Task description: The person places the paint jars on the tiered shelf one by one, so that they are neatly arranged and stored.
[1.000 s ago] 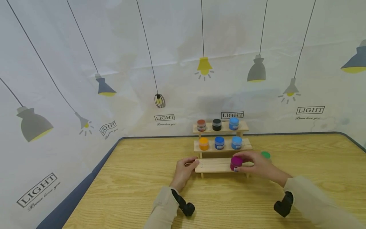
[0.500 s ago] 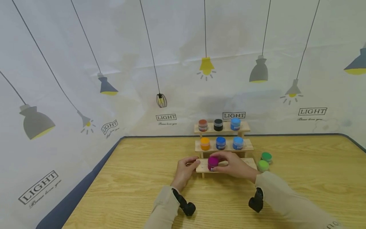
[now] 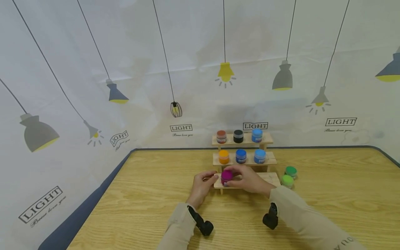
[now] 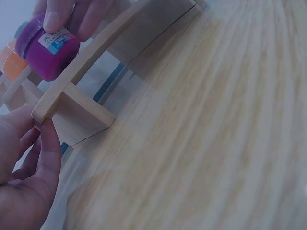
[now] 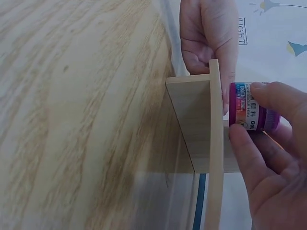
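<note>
My right hand [image 3: 248,178] grips a purple paint jar [image 3: 226,177] by its sides, with thumb and fingers round it. The jar is upright at the left end of the lowest step of a wooden tiered rack [image 3: 250,180]. In the right wrist view a narrow gap shows between the jar's base [image 5: 238,103] and the board [image 5: 217,143]. With thumb and fingers, my left hand [image 3: 201,187] pinches the left end of that same step; the left wrist view shows its fingers [image 4: 48,153] under the board's corner.
Orange [image 3: 223,157], dark blue [image 3: 241,156] and light blue [image 3: 259,156] jars stand on the middle step. Red [image 3: 221,136], black [image 3: 238,136] and blue [image 3: 257,135] ones fill the top. Green [image 3: 291,172] and lime [image 3: 287,181] jars stand on the table right of the rack.
My right hand has carried the purple jar leftward along the lowest step, from its right part to its left end. The left hand has kept its hold on the rack.
</note>
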### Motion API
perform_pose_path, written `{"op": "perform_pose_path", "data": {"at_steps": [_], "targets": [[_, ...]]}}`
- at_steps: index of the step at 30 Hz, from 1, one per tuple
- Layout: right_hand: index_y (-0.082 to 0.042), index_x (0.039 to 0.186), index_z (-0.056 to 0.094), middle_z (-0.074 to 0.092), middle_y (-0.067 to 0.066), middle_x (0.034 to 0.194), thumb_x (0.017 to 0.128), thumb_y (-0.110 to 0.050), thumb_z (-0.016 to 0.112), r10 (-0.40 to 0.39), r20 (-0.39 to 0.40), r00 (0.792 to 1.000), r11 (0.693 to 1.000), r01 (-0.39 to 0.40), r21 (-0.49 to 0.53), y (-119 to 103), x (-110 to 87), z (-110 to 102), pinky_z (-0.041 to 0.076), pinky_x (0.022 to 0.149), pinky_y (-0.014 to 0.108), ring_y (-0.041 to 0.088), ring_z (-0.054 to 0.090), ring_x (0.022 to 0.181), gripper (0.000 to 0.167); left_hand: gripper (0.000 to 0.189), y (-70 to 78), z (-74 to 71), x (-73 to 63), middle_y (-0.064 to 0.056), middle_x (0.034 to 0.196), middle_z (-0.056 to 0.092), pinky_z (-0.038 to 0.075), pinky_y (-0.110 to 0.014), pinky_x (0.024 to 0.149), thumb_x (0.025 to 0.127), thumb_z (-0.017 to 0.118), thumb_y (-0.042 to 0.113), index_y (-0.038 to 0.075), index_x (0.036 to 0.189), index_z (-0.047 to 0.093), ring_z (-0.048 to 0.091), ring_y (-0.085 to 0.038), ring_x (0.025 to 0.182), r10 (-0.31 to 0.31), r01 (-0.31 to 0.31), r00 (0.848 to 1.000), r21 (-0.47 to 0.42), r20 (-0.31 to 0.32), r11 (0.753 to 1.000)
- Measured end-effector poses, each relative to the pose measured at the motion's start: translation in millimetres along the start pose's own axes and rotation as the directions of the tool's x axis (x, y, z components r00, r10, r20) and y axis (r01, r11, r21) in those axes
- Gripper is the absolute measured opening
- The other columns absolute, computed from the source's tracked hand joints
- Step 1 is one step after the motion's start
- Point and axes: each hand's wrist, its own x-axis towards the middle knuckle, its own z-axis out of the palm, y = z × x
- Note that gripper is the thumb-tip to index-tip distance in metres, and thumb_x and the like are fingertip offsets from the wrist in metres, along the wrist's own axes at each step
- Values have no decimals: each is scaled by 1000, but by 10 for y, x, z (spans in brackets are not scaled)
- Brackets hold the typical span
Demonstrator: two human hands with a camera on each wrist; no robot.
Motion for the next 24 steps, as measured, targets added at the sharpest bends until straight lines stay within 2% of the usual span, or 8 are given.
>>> {"op": "perform_pose_path", "data": {"at_steps": [5,11,24], "targets": [[0,113,54,57,9,103,81,-10,65,6,1,1000,1000,-6,-24,24,6,18,46,80,39,23,55,92,35,27,-2,1,2,-17,99,60,49,-26,62,86,58,8,-10,106,59,56,-12,75,-4,4,1000,-1,3,1000],[1,112,54,57,9,102,81,-10,65,3,12,1000,1000,-3,11,19,12,21,47,79,37,24,55,93,34,29,9,-1,3,-18,100,60,49,-25,62,86,58,9,-10,107,58,55,-11,76,-2,2,1000,3,5,1000],[-1,107,56,57,7,99,79,-13,67,33,-15,999,999,-33,5,21,25,51,47,79,37,22,55,90,32,29,10,-5,1,-18,103,59,49,-24,62,86,57,9,-9,109,58,54,-11,77,-15,15,1000,-9,10,1000]]}}
